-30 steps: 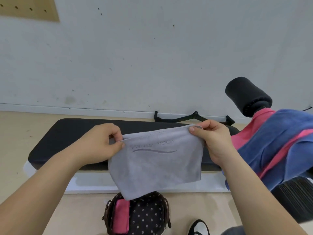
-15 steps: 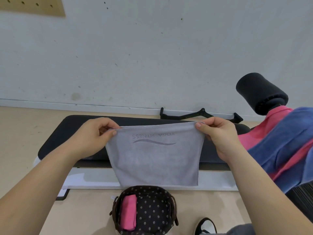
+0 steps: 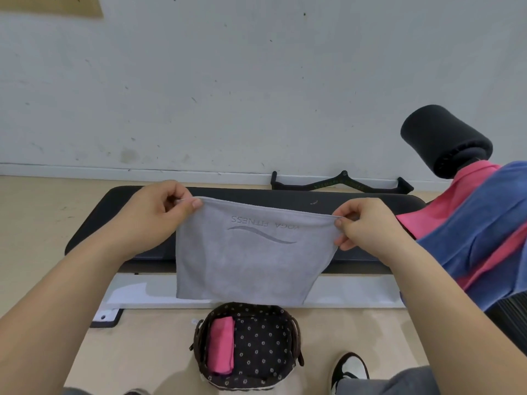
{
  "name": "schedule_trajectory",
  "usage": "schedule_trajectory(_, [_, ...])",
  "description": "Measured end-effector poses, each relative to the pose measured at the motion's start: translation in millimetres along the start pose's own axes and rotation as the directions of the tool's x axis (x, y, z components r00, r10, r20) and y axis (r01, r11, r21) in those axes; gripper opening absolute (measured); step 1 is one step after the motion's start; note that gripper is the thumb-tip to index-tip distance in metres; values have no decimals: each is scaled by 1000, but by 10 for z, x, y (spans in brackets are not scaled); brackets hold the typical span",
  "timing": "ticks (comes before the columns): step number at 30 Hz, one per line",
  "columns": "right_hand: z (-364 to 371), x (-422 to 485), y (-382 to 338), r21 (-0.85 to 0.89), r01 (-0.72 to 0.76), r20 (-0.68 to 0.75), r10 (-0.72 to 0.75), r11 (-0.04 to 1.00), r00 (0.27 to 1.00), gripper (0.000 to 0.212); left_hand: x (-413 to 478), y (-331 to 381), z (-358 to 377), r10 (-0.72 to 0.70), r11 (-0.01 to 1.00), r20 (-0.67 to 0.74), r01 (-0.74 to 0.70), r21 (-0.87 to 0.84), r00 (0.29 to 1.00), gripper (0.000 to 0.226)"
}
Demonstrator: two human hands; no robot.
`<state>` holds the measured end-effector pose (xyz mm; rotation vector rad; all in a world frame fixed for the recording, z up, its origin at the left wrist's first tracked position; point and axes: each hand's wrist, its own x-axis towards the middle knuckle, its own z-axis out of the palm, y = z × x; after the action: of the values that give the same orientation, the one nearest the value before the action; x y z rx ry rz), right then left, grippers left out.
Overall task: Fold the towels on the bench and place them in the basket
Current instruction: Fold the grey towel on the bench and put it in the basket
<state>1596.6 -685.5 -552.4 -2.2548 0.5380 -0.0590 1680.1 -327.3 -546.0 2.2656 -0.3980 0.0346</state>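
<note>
Left grip (image 3: pixel 154 220) and right grip (image 3: pixel 370 229) pinch grey towel (image 3: pixel 251 266), seemingly printed YOGA FITNESS

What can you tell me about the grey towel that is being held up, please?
The grey towel is a soft, terry-looking cloth, roughly rectangular, with darker grey lettering that reads upside down and a wavy line beneath it. It hangs in the air, its top edge stretched between the left hand and the right hand, each pinching an upper corner. Its lower edge hangs free in front of the bench and above the basket, apparently touching neither.
</note>
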Motion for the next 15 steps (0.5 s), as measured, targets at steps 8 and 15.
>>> schedule_trajectory(8, [85, 138, 85, 22, -87, 17, 86, 996, 996, 21, 57, -87, 81, -61, 997, 71, 64, -42, 996, 36])
schedule_trajectory(15, [164, 147, -32, 361, -177, -80, 220, 916, 972, 31, 83, -35, 184, -115, 993, 36, 116, -19, 993, 42])
